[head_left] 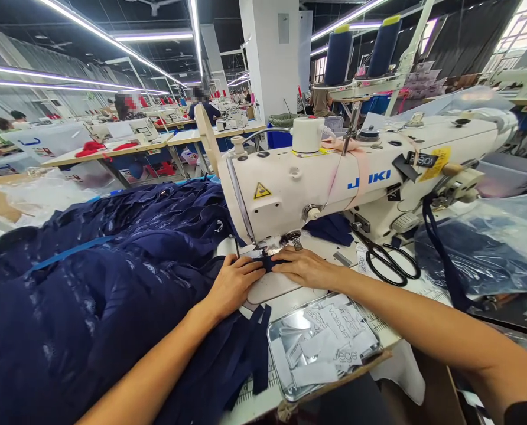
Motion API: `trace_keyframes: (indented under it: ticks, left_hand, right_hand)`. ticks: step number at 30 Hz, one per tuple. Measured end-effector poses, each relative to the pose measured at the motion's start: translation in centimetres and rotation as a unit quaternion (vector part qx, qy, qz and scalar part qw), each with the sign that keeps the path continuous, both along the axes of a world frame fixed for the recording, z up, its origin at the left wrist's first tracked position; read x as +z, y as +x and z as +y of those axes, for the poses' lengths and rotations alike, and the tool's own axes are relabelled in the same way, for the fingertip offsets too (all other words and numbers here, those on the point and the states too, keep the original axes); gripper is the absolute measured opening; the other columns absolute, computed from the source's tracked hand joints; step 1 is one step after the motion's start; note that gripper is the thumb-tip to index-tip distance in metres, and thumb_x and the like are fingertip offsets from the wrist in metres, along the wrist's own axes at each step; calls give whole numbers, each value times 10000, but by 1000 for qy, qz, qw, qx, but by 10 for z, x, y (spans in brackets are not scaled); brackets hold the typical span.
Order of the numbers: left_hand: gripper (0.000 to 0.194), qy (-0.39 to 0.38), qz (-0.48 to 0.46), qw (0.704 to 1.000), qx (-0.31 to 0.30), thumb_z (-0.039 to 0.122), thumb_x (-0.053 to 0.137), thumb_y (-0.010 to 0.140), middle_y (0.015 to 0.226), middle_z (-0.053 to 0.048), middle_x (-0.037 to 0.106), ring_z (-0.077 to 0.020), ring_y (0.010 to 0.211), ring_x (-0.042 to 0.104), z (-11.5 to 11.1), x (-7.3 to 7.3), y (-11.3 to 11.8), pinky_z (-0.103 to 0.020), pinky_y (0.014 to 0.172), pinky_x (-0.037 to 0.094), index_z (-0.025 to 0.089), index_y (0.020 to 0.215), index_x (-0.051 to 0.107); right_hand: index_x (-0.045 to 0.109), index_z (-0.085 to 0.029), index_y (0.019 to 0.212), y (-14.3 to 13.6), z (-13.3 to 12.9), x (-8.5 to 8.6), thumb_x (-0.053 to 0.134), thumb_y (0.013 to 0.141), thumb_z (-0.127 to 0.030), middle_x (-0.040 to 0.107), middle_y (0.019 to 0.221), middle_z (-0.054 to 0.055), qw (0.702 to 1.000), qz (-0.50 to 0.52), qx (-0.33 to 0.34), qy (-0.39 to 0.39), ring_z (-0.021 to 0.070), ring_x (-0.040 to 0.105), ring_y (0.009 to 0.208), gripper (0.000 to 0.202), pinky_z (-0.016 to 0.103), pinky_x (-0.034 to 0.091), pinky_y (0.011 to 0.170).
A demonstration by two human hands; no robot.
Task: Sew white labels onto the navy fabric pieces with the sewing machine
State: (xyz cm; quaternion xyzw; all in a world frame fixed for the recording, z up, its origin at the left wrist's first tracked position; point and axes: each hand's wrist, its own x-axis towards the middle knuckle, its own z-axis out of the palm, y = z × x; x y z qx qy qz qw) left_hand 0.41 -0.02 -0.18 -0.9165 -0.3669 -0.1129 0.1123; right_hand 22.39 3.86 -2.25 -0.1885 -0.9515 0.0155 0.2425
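Observation:
A white sewing machine [263, 183] stands over the table, its needle area just beyond both hands. My left hand [233, 282] rests on navy fabric [269, 264] at the left of the needle, its fingers close together and pressing it down. From the right, my right hand [305, 267] presses the same small piece of fabric beside the presser foot, fingertips near those of the left hand. A large pile of navy garments [126, 277] lies left of the machine and reaches up to my left hand. Navy strips [260, 354] hang below the left wrist.
A metal tray [285, 386] of white labels [334, 336] sits at the front edge. Black scissors [390, 260] lie right of my right hand. Plastic-wrapped fabric [489, 242] is at the far right. Thread cones [338, 56] stand behind; people work in the background.

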Motion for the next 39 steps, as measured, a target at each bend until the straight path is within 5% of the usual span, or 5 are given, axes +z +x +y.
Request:
trace_keyframes:
  ticks: [8,18,30,35,39]
  left_hand:
    - [314,51,61,997,-25,61,387,817,1055,-53,647,-214,892,571,1,1,2,-388,759,371,192,984,619]
    - [319,32,77,996,14,77,434,788,1115,-61,618,-234,947,559,4,4,1,-384,771,390,176,1043,598]
    - [356,18,67,996,56,70,427,769,1112,-76,606,-224,964,527,13,8,1,-370,776,387,152,1082,576]
    - [231,77,113,981,135,141,418,812,769,-108,620,-241,778,546,-2,8,11,-372,674,374,119,792,647]
    - [262,87,112,967,213,118,415,800,767,-138,621,-264,741,552,-11,6,16,-410,671,356,93,952,627]
  right_hand:
    - [611,-146,1006,-3,-2,-2,427,854,-150,572,1099,121,1000,0,-9,21,200,528,986,239,353,449,845]
    - [598,-113,1034,-9,-5,4,462,831,-179,582,1089,129,998,-24,-46,44,214,532,1001,254,360,453,865]
    - [553,-92,1136,-8,1,7,504,810,-231,527,1216,121,995,-47,-81,-45,229,489,1104,357,360,391,946]
    - [485,-74,1200,-12,1,7,464,842,-320,577,1098,161,981,-71,-175,-45,258,520,1022,435,382,434,845]
    - [512,-65,1157,-12,-6,17,461,824,-462,589,1030,184,973,-135,-188,-3,293,504,1029,521,440,363,894]
